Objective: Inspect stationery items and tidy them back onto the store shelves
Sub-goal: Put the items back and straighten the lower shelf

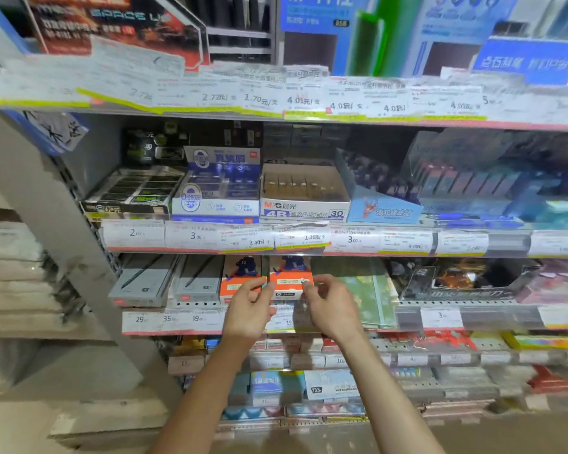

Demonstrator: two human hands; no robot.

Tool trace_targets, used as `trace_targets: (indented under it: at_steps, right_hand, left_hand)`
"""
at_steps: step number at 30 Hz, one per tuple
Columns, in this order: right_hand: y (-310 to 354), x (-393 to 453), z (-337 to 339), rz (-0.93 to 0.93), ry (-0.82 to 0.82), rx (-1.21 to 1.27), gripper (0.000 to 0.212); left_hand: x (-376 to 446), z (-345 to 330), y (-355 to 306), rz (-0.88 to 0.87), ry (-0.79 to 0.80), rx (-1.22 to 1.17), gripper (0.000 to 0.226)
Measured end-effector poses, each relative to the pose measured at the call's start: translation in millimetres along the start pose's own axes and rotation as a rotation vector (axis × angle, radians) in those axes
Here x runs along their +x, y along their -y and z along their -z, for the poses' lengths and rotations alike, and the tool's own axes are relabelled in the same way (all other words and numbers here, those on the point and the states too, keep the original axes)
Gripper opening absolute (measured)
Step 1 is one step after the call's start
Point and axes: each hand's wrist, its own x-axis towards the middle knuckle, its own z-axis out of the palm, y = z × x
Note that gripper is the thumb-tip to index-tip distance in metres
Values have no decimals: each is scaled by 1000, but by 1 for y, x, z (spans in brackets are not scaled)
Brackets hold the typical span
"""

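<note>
Glossy printed card is showing on the orange box (291, 279); paper price tags (302, 239) are sitting behind shiny clear plastic strips, and the grey shelf upright (89, 224) at left is looking like matt painted metal

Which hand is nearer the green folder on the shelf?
Right. The right hand is just left of the green folder; the left hand is further left.

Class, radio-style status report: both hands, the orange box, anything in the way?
Left hand and right hand both pinching the orange box at shelf front. Second orange box close on its left. Nothing blocking.
</note>
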Motion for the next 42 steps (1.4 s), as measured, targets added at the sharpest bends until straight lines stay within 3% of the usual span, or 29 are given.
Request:
trace_targets:
  at_steps: [5,8,12,16,23,28,31,37,40,42]
  right_hand:
    - [-14,1,-7,-5,5,134,29]
    - [-19,-4,-10,-14,-8,222,22]
    - [-15,-14,-8,20,-28,313,22]
    - [6,-18,-22,59,-8,319,23]
    - [39,-24,-78,37,39,268,23]
    - [46,-29,-94,-22,48,196,37]
    - [50,-32,-91,16,2,30,35]
    - [38,-27,-65,297,-223,-263,27]
    - [26,-12,-52,370,-239,-429,30]
    - [21,-3,-47,378,-167,-520,35]
  left_hand:
    - [-1,-3,2,14,-33,-78,26]
    - [-9,-2,1,24,-43,-107,13]
    - [-16,5,-2,-83,-26,-19,19]
    - [-16,31,0,-157,-46,-4,22]
    - [-1,86,15,-105,-95,-54,18]
    - [14,104,34,-175,-46,59,25]
    - [18,106,46,-295,-39,227,26]
    - [19,116,46,-649,-153,687,57]
    - [32,116,32,-532,-4,898,65]
    - [39,114,24,-475,91,965,67]
